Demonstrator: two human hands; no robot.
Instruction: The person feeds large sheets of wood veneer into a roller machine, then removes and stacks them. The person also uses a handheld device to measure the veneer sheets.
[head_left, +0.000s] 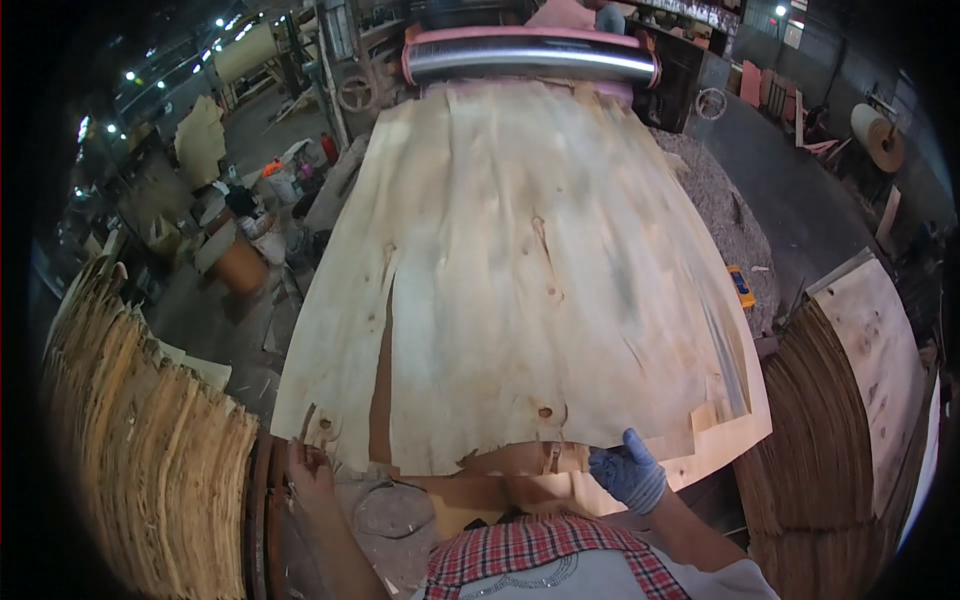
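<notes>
The left hand pinched the wood sheet, frame centre, at its lower-left corner; well apart, the gloved right hand met its lower edge, grip unclear. Markings on the yellow tool, centre right, were illegible.

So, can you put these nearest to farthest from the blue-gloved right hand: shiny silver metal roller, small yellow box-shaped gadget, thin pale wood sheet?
From the blue-gloved right hand:
1. Thin pale wood sheet: its near edge is right there.
2. Small yellow gadget: ahead, to the right.
3. Shiny silver roller: farthest, at the sheet's far end.
</notes>
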